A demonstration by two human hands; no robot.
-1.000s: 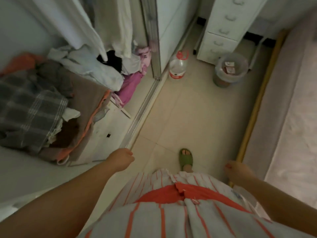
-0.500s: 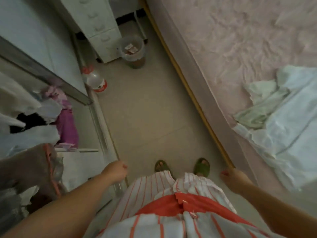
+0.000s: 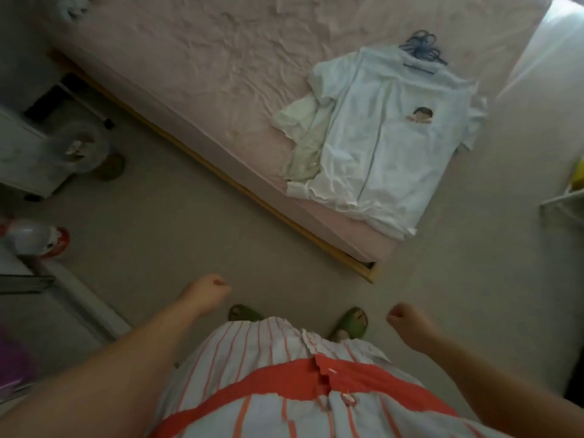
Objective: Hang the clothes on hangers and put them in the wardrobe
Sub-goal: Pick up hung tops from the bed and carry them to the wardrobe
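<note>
Both hands hang low in the near part of the view with nothing in them. The left hand [image 3: 207, 294] is curled into a loose fist, knuckles forward, over the floor [image 3: 177, 222]. The right hand [image 3: 407, 317] is likewise curled, fingers tucked in, touching nothing. Between them show the person's striped top [image 3: 252, 352], soft pale cloth with thin orange-red lines and a broad red band, and two green slippers [image 3: 352, 322] on the pale, smooth floor.

On the bed [image 3: 202, 58], which has a wrinkled pink sheet and a wooden edge rail, lies a white shirt [image 3: 388, 147], spread flat near the right-hand corner, thin and creased, with a small dark and pink print on its chest. A crumpled pale green garment [image 3: 300, 134] lies just beside it on the left, partly tucked beneath. Dark blue hangers [image 3: 422, 49], thin and bunched together, lie at the shirt's far end, by its collar.

At the far left, blurred, stand a white drawer unit [image 3: 22, 159] and a clear plastic bottle [image 3: 34, 237] with a red label.
</note>
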